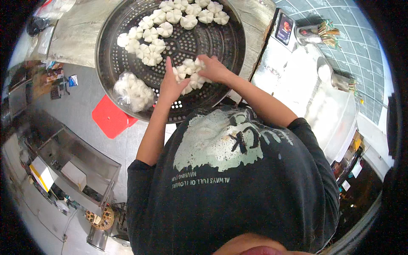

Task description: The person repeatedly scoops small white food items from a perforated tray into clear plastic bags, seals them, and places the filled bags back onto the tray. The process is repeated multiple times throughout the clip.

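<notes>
A wide round dark metal tray with perforations [204, 41] lies before me. Between my hands is a cluster of small white, flower-shaped dough pieces [190, 70] in its lower middle. My left hand [172, 84] grips the cluster's left side, its index finger stretched away from me and its thumb at the near side. From the right, my right hand [214, 68] grips it with bent fingers and thumb; some fingertips are hidden. A curved band of similar white pieces [150, 35] lies across the tray's far side. Near the left rim sits a clear plastic bag of white pieces [134, 92].
The tray rests on a wood-patterned table [75, 35]. A red plastic stool [110, 116] stands below its left edge. At right are a phone with its screen lit [284, 28], a metal canister of sticks [307, 34] and a translucent plastic bin [339, 124]. A metal-framed cart [89, 165] stands lower left.
</notes>
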Motion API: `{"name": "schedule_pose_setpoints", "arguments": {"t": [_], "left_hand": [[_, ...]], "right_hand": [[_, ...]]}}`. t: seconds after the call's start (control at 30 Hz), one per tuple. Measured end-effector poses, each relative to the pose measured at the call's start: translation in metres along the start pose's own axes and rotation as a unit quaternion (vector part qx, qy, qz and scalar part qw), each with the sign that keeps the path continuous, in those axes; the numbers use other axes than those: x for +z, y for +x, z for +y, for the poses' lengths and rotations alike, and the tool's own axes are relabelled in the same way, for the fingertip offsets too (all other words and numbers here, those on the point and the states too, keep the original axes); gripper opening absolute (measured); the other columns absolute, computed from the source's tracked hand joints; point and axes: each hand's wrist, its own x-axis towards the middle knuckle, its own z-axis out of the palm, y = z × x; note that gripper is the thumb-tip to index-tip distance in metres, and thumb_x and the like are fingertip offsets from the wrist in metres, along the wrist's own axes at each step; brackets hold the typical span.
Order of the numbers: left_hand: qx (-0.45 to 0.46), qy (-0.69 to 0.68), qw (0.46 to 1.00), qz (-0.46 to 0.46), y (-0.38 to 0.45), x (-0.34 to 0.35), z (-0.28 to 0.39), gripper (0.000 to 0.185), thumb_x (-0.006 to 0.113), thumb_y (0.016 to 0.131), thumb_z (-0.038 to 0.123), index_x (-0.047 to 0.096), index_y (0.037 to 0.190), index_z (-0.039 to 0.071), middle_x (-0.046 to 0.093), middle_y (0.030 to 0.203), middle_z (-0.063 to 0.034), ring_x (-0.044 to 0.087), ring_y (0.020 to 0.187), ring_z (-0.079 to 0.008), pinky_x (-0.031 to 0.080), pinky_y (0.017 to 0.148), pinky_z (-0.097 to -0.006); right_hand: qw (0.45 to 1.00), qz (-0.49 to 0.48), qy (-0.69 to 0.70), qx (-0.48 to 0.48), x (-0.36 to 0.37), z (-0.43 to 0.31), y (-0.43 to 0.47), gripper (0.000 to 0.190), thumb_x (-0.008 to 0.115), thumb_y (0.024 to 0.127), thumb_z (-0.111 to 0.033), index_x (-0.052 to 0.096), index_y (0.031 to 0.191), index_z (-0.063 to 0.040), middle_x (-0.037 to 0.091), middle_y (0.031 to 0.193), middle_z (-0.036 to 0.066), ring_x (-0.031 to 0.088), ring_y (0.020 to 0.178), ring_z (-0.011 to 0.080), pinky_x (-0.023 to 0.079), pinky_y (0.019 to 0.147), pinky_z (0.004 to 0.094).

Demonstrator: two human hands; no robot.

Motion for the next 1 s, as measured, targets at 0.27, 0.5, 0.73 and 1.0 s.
{"name": "schedule_pose_setpoints", "arguments": {"t": [0.27,0.5,0.73,1.0], "left_hand": [[0.102,0.183,0.977,0.049,0.0,0.0,-0.006,0.067,0.065,0.079,0.034,0.039,0.131,0.0,0.037,0.134,-0.0261,0.042,0.119,-0.0413,0.036,0.099,-0.0424],[0.139,0.107,0.983,0.049,0.034,0.018,-0.005,0.044,0.059,0.084,0.027,0.052,0.121,0.004,0.056,0.119,-0.0186,0.054,0.105,-0.0357,0.042,0.09,-0.0411],[0.058,0.126,0.99,0.017,0.031,0.018,0.006,0.037,0.061,0.083,0.026,0.057,0.117,0.01,0.062,0.111,-0.0128,0.062,0.096,-0.0314,0.048,0.083,-0.0388],[0.072,0.11,0.99,-0.049,0.044,0.014,0.0,0.034,0.054,0.088,0.027,0.057,0.118,0.011,0.063,0.108,-0.0134,0.063,0.093,-0.03,0.048,0.082,-0.0396]], "right_hand": [[0.995,0.067,-0.013,-0.073,0.005,0.009,-0.014,0.076,0.064,0.075,-0.024,0.027,0.137,0.0,0.045,0.121,0.032,0.047,0.111,0.0451,0.039,0.096,0.0426],[0.996,0.078,0.019,-0.035,0.002,0.014,-0.012,0.072,0.064,0.071,-0.019,0.034,0.132,0.006,0.053,0.117,0.03,0.053,0.109,0.0388,0.043,0.092,0.0397],[0.984,0.147,0.01,-0.104,0.01,0.015,-0.008,0.066,0.069,0.069,-0.018,0.041,0.127,-0.002,0.057,0.108,0.024,0.054,0.103,0.0379,0.044,0.089,0.041],[0.986,0.127,0.003,-0.112,0.009,0.014,-0.005,0.064,0.068,0.072,-0.019,0.041,0.127,-0.003,0.054,0.112,0.026,0.052,0.106,0.0392,0.043,0.091,0.0427]]}}
